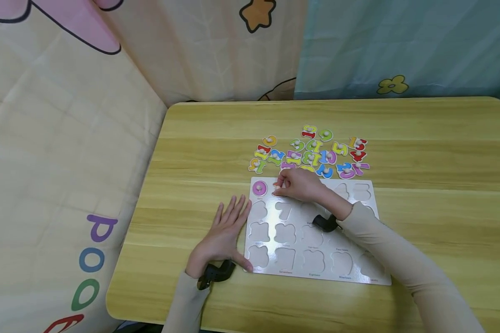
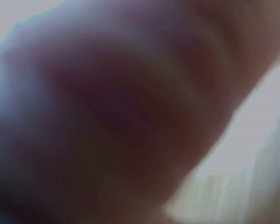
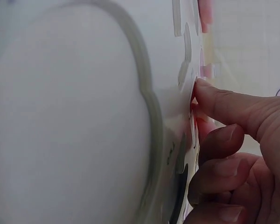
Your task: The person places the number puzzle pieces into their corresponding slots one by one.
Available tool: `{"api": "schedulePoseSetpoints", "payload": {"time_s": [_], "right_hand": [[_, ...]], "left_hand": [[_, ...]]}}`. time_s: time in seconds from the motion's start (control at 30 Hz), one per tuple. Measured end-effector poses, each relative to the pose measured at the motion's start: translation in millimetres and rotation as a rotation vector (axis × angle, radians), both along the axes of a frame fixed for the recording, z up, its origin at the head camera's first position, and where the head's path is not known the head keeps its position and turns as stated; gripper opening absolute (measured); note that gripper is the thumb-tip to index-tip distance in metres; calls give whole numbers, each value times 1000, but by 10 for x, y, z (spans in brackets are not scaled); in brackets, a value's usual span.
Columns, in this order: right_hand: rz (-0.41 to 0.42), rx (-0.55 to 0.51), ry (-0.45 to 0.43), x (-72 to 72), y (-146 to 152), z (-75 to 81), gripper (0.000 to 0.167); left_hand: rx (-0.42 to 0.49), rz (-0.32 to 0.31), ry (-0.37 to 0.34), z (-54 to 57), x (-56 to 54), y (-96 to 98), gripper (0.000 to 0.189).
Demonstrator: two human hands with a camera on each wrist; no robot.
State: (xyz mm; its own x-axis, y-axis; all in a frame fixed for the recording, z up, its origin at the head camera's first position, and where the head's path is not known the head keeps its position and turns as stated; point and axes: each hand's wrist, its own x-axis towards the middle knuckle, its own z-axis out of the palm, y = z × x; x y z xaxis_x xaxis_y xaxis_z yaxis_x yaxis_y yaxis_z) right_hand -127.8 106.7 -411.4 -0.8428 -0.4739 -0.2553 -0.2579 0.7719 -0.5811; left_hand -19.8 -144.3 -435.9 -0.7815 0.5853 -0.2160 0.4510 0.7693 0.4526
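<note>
A white number puzzle board with cut-out slots lies on the table. A purple zero piece sits in its top-left slot. My right hand reaches over the board and pinches a small red puzzle piece at the slot beside the zero; fingers hide most of it. The right wrist view shows the thumb against that piece, close to the board's surface. My left hand lies with fingers spread at the board's left edge, its thumb on the lower-left corner. The left wrist view is mostly blurred skin.
Several colourful number pieces with knobs lie scattered just behind the board. The wooden table has its far edge near printed curtains. My right forearm crosses over the board's right part.
</note>
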Motion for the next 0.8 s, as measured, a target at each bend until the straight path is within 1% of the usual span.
{"api": "schedulePoseSetpoints", "payload": {"time_s": [0.27, 0.43, 0.7, 0.8], "right_hand": [[-1, 14, 8, 19, -16, -3, 26], [-11, -1, 15, 59, -19, 1, 26], [8, -18, 45, 140, 35, 5, 30], [-10, -42, 49, 147, 87, 21, 28]], "left_hand": [[14, 7, -1, -2, 10, -6, 151], [12, 10, -6, 2, 8, -1, 151], [10, 7, -9, 10, 6, 0, 151], [9, 2, -3, 9, 8, -2, 152]]}}
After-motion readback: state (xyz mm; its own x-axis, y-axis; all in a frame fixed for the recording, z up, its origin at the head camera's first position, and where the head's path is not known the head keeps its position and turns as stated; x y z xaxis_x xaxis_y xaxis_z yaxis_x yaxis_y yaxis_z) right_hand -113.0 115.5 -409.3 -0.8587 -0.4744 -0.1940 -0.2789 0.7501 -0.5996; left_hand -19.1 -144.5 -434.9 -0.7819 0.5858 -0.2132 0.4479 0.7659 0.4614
